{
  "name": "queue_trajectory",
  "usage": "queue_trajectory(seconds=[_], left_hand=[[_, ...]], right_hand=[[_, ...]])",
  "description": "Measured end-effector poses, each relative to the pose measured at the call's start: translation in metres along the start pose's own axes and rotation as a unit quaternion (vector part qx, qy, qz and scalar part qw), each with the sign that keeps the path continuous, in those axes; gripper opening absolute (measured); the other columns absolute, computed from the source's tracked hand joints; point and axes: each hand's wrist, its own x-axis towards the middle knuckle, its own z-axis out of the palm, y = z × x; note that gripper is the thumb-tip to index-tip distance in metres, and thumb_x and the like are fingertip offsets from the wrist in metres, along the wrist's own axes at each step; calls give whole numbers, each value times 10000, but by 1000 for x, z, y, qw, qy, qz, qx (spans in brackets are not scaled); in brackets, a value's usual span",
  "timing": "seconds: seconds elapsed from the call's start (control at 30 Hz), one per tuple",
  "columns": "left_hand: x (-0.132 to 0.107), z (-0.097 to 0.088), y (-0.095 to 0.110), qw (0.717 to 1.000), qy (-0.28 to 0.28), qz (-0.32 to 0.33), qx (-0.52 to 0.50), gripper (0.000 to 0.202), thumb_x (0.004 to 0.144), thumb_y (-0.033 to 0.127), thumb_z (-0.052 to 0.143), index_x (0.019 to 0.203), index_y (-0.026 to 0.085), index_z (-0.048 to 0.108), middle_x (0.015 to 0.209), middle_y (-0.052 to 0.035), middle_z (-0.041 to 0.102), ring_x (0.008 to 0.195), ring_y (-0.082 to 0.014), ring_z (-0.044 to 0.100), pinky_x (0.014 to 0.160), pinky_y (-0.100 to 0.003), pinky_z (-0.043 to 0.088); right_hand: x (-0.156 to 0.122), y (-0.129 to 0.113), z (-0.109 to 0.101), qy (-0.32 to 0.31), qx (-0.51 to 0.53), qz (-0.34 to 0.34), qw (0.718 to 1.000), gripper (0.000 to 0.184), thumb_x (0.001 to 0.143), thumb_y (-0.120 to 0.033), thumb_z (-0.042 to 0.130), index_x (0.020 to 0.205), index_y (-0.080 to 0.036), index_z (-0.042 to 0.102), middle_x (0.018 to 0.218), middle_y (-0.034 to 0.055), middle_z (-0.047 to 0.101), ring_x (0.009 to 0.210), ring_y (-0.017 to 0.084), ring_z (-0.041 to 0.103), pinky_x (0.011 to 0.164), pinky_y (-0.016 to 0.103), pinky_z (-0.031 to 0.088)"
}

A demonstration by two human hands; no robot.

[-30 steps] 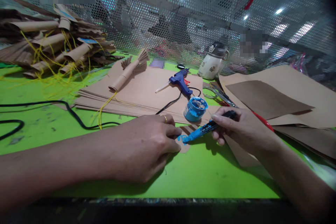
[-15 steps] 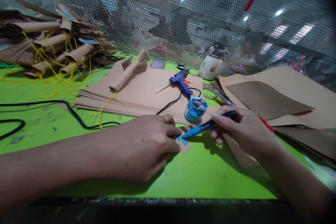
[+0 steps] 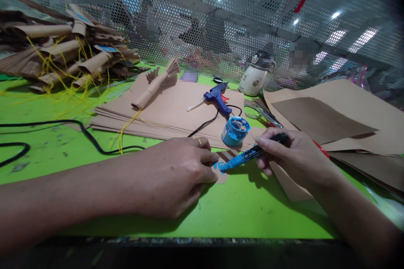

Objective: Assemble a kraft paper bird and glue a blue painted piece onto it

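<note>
My right hand (image 3: 290, 151) grips a black marker pen (image 3: 248, 155) whose front end is coated in blue paint. The pen's tip touches a small brown paper piece (image 3: 223, 178) bearing blue strokes. With its thumb and fingertips, my left hand (image 3: 183, 174) pins the left side of that paper to the green table; a ring is on one finger. Just beyond the pen stands an open jar of blue paint (image 3: 235, 131), its rim smeared. My left fingers cover part of the small paper.
A blue glue gun (image 3: 217, 97) and a rolled paper figure (image 3: 153, 90) lie on stacked brown paper (image 3: 189, 122). Scissors (image 3: 265, 113) and a white flask (image 3: 255, 73) stand behind; more paper sheets (image 3: 341, 122) lie right. Paper figures (image 3: 63, 48) pile up left, near a black cable (image 3: 91, 138).
The pen tip has moved slightly right and down across the small paper, and the blue strokes look different there. My left hand stays in place.
</note>
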Motion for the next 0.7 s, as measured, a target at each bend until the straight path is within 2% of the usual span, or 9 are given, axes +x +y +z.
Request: queue_trajectory(seconds=[0.13,0.37,0.7], left_hand=[[1,-1,1,999,-39,-23,-6,293,894,123,552,1100,220,736,991,-111,751,961,-269,662,801,-384,547],[0,-1,0,999,-43,-17,5,293,903,125,537,1097,213,737,978,-115,747,978,-267,658,819,-379,543],[1,-1,0,999,-42,-18,-1,296,904,131,529,1096,217,737,954,-114,744,982,-271,661,835,-388,544]], right_hand=[[0,0,3,13,6,11,1000,252,854,-397,766,799,-168,677,602,38,714,502,133,645,498,225,535],[-1,0,2,-5,-5,4,1000,267,860,-397,760,763,-177,645,580,23,697,486,124,634,478,215,522],[-1,1,1,21,-11,-6,1000,251,840,-392,776,754,-187,658,544,8,671,462,137,618,441,230,499]])
